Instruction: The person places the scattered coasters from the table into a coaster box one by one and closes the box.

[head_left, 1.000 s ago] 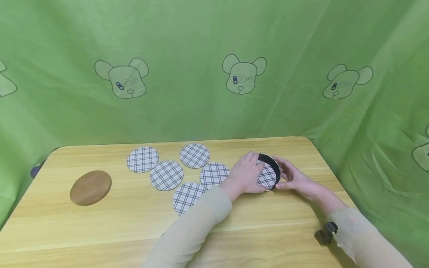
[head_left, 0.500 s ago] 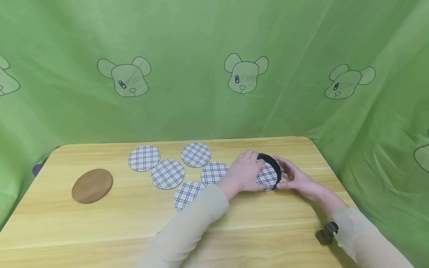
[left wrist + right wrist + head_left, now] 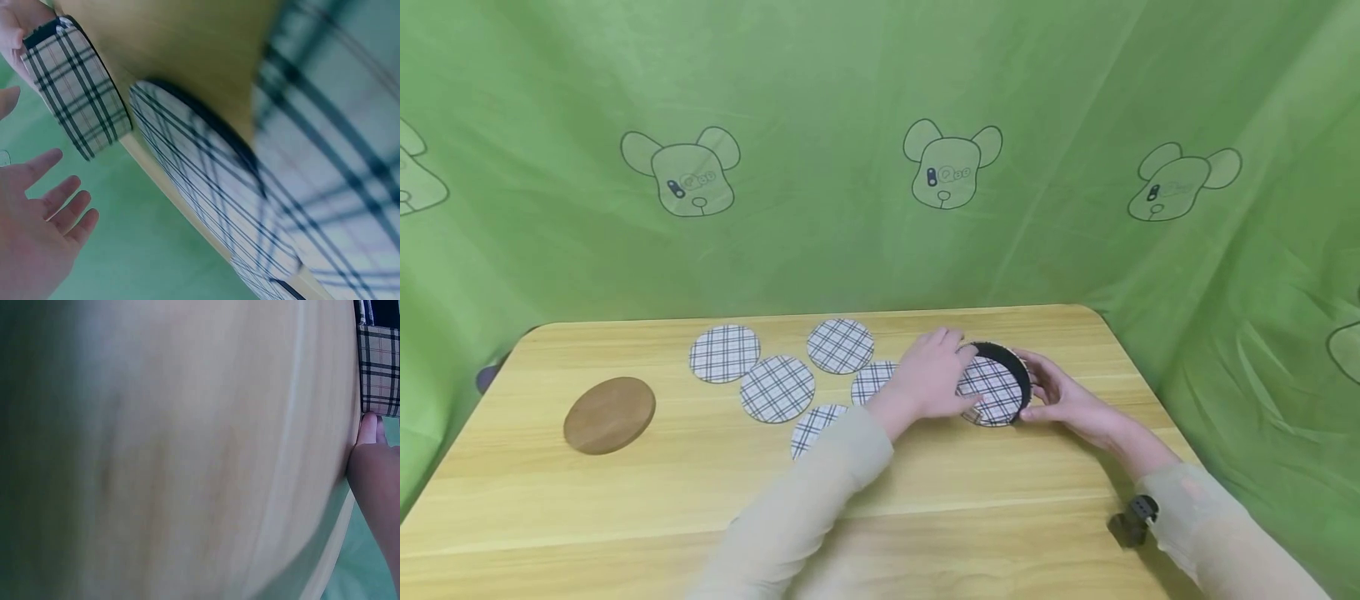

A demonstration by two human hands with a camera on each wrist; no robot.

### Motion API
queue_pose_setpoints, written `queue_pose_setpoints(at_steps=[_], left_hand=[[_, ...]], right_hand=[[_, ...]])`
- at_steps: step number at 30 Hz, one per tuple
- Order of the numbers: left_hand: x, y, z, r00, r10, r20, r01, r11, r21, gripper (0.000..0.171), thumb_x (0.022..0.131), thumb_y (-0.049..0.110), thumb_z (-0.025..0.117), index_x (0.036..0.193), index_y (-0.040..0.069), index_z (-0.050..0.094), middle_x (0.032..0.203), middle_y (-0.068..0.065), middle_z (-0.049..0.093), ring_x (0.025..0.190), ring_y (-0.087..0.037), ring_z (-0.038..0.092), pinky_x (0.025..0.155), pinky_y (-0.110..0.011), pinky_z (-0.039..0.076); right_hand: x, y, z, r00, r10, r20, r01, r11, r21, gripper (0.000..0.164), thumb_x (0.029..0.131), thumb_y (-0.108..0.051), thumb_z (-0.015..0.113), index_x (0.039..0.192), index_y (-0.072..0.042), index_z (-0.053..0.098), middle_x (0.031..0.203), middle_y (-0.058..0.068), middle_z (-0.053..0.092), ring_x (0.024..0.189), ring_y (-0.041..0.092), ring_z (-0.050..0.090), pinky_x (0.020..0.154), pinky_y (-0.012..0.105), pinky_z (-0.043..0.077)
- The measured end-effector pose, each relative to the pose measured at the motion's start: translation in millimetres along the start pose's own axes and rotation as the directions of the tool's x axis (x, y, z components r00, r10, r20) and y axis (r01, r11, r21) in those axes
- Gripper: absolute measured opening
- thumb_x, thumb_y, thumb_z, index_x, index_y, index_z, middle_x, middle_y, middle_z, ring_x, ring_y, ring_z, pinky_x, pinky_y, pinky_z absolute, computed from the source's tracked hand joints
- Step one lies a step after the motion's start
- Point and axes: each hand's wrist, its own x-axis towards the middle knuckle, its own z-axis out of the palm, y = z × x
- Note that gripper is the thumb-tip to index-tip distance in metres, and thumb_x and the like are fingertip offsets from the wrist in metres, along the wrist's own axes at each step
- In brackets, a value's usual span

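A round plaid coaster holder point(image 3: 1024, 385) with a black inner wall stands at the right of the table. Its plaid outside point(image 3: 78, 90) shows in the left wrist view. Inside, or on its floor, a plaid disc point(image 3: 991, 390) is visible. My right hand point(image 3: 1060, 400) holds the holder's right side, thumb in front and fingers behind. My left hand point(image 3: 928, 375) hovers just left of the holder with loosely spread fingers and nothing in them. Several plaid coasters lie flat to the left, among them one coaster point(image 3: 777, 389) and another point(image 3: 841, 346); my left arm partly covers two.
A brown round disc point(image 3: 610, 415) lies on the wooden table point(image 3: 550, 517) at the left. A green cloth point(image 3: 820, 250) hangs behind and around the table. A small black device point(image 3: 1133, 521) sits at my right wrist.
My left hand has drawn away leftward from the holder, uncovering more of the plaid disc inside. The right hand keeps its hold and place.
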Motion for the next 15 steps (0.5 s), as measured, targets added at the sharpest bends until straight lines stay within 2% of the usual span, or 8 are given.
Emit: queue_pose_setpoints(at_steps=[7,15], left_hand=[[-7.8,-18.2,-0.2,0.999,-0.044,0.001,0.044,0.999,-0.022,0.074,0.099,0.061,0.062,0.155,0.014,0.052,0.16,-0.01,0.049,0.149,-0.026,0.045,0.131,-0.042,0.037],[-17.9,-36.5,0.0,0.996,-0.086,0.015,0.086,0.996,-0.038,0.074,0.101,0.059,0.06,0.158,0.012,0.049,0.163,-0.012,0.047,0.151,-0.029,0.044,0.131,-0.045,0.037]], right_hand=[[1.0,1.5,-0.5,1.0,-0.001,-0.01,0.001,1.0,0.0,0.101,0.089,0.007,0.075,0.168,-0.003,0.014,0.169,0.03,0.016,0.133,-0.003,0.05,0.108,0.007,0.043],[0.7,0.0,-0.1,1.0,-0.006,-0.008,0.006,1.0,0.001,0.102,0.088,0.007,0.075,0.169,-0.003,0.013,0.169,0.032,0.015,0.133,-0.002,0.05,0.108,0.007,0.043]])
